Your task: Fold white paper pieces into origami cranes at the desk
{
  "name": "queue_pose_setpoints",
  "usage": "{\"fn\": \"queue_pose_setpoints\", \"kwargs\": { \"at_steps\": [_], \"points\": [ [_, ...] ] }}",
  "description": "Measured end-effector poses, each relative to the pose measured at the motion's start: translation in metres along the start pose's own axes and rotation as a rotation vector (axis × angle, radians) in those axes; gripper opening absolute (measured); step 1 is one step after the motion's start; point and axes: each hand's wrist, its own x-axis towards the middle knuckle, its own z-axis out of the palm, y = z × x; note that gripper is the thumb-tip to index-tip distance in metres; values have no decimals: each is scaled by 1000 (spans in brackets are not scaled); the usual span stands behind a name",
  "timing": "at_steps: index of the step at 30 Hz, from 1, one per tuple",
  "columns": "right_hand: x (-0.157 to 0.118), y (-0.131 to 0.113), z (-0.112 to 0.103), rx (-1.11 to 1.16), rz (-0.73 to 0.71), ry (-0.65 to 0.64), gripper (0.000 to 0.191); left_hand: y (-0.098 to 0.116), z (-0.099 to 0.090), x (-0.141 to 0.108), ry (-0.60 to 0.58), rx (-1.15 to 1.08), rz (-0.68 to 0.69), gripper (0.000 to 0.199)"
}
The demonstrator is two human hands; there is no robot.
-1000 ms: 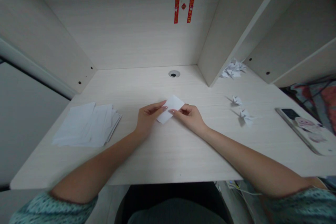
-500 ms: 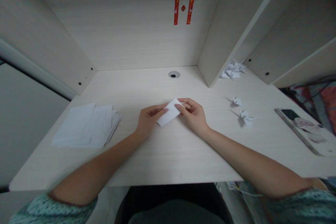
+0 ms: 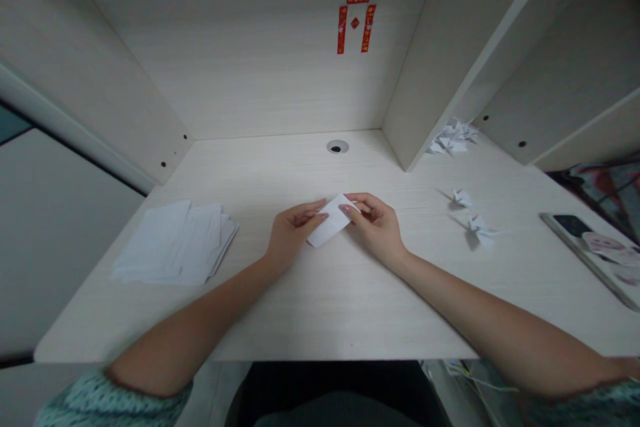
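A small folded piece of white paper [image 3: 329, 225] is held between both hands, tilted, just above the middle of the desk. My left hand [image 3: 295, 230] pinches its left edge, thumb on top and fingers behind. On the right side, my right hand [image 3: 376, 221] grips the upper corner with the thumb over the paper and the fingers curled behind it. The fingertips beneath the paper are partly hidden.
A stack of white paper sheets [image 3: 173, 243] lies on the left of the desk [image 3: 300, 320]. Two folded paper figures [image 3: 463, 199] [image 3: 481, 231] sit at the right, with a pile of similar ones [image 3: 454, 137] behind the divider [image 3: 425, 80]. A phone [image 3: 595, 253] lies far right.
The whole view has shifted slightly, so everything appears a little further right and lower. Both hands keep their hold on the folded paper, with hardly any change in the fingers.
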Motion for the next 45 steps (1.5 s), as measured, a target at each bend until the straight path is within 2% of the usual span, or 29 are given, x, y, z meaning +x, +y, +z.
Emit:
{"fn": "queue_pose_setpoints", "kwargs": {
  "at_steps": [11,16,21,24,34,38,41,45],
  "points": [
    [-2,-6,1,-14,-23,-10,25,-3,-3,1,-5,101,47,30],
    [0,-11,2,67,96,-96,47,-2,-3,1,63,57,45,28],
    [0,-8,3,-35,229,-257,36,-2,-3,0,77,-6,64,27],
    [0,-8,4,-80,219,-252,37,-2,-3,0,69,-15,62,27],
    [0,-4,5,29,193,-200,35,-5,-3,3,50,-35,-13,31],
    [0,-3,4,27,185,-211,33,-5,-5,3,-31,-34,-42,33],
    [0,-2,3,-9,159,-204,36,-6,-6,3,-94,42,-59,30],
    [0,-3,1,-31,145,-201,42,-7,-7,3,-65,121,-56,30]
  ]
}}
